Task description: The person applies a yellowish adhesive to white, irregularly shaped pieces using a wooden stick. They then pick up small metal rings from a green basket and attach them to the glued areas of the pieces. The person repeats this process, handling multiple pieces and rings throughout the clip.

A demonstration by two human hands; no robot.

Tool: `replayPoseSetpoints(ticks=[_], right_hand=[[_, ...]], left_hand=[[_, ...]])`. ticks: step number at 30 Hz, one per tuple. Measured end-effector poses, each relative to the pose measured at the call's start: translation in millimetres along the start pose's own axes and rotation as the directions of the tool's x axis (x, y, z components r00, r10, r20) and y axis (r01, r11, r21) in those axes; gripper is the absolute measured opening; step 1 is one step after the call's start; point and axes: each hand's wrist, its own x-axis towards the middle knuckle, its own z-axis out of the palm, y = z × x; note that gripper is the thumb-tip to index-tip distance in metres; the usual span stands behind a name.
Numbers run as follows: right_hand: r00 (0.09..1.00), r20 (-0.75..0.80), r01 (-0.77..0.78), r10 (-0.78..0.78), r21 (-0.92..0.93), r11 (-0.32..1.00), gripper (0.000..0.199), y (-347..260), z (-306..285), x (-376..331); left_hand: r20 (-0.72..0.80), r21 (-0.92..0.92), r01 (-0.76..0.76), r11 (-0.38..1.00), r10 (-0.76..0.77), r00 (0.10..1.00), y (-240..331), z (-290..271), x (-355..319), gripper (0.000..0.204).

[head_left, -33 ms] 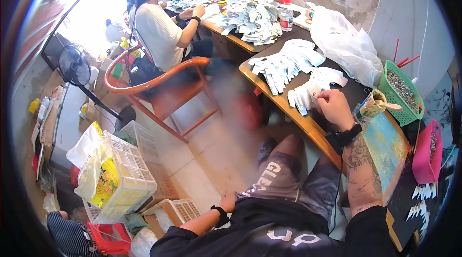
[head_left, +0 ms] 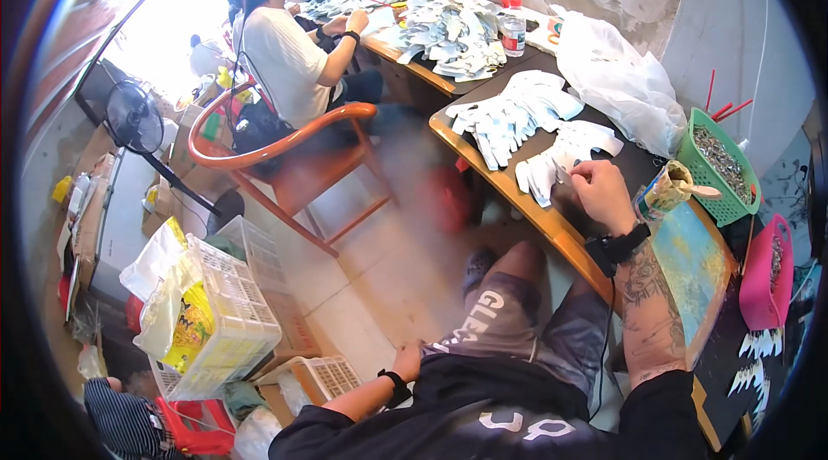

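My right hand [head_left: 601, 194] is over the table, its fingers closed in a pinch at the edge of a small fanned stack of white, curved flat pieces [head_left: 552, 168]. A small bit shows at the fingertips, too small to name. Beyond it lies a bigger spread of similar white pieces [head_left: 509, 115]. Close to my right wrist stands a smeared tub [head_left: 662, 193] with a wooden-looking handle sticking out of it. My left hand [head_left: 408, 362] rests low against my thigh by the shorts; its fingers are mostly hidden.
A green basket [head_left: 723, 168] and a pink basket [head_left: 766, 279] of small metal parts stand at the right. Behind are a white plastic bag [head_left: 617, 72] and a bottle [head_left: 513, 32]. Left are a wooden chair [head_left: 285, 150], a seated co-worker [head_left: 289, 63], a fan [head_left: 134, 118] and white crates [head_left: 228, 313].
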Motion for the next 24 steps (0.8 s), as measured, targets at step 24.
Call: replayPoseSetpoints(ticks=[24], right_hand=[[0.669,-0.742,0.244,0.039,0.268,0.932,0.023,-4,-142,-222]], left_hand=[[0.131,0.081,-0.011,0.997,0.0,0.991,7,-28,9,0.042]])
